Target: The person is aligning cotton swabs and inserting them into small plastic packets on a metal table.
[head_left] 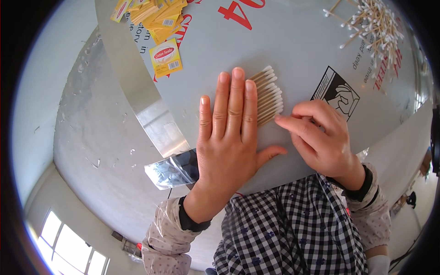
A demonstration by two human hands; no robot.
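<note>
Left hand [229,133]: laid flat, palm down, fingers straight and together, thumb spread toward three o'clock. It grasps nothing; its fingers press on the near part of a neat row of wooden-stemmed cotton swabs with white tips [269,94], which lies on the pale grey printed cardboard surface [284,41]. The swabs show at the two o'clock side of the fingers, their white tips lined up along the outer edge.

Right hand [321,137]: loosely curled, forefinger stretched toward nine o'clock — its tip touches the lower end of the swab row. Whether anything is pinched under the curled fingers cannot be told.

At seven o'clock from the left hand, a small clear plastic bag [172,172] lies at the edge of the cardboard, beside a shiny metal strip [137,91] that runs along that edge.

At eleven o'clock, well apart from both hands, a heap of yellow printed paper labels [153,13]; one single yellow label [165,57] lies nearer, apart from the heap.

At one o'clock, far corner — a loose, tangled pile of cotton swabs [373,25], stems crossing in all directions.

A checked shirt [298,229] shows at the lower edge, between the forearms.
</note>
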